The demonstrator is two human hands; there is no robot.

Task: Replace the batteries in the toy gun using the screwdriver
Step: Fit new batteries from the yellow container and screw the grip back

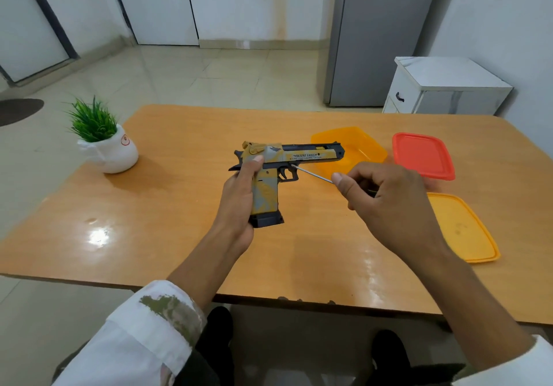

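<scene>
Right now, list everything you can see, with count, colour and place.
table: 1, orange-brown wood, before the person
toy gun: 1, yellow-grey and black, held above table's middle
screwdriver: 1, thin metal shaft, tip at gun's frame above trigger
orange tub: 1, translucent orange, on table behind barrel
red lid: 1, red, table's far right
yellow lid: 1, yellow-orange, table's near right
potted plant: 1, green in white pot, table's far left
white cabinet: 1, white, floor beyond table's right
tall grey unit: 1, grey, back wall
floor mat: 1, dark, floor far left
left hand: 1, bare, grips gun's handle
right hand: 1, bare, holds screwdriver
</scene>
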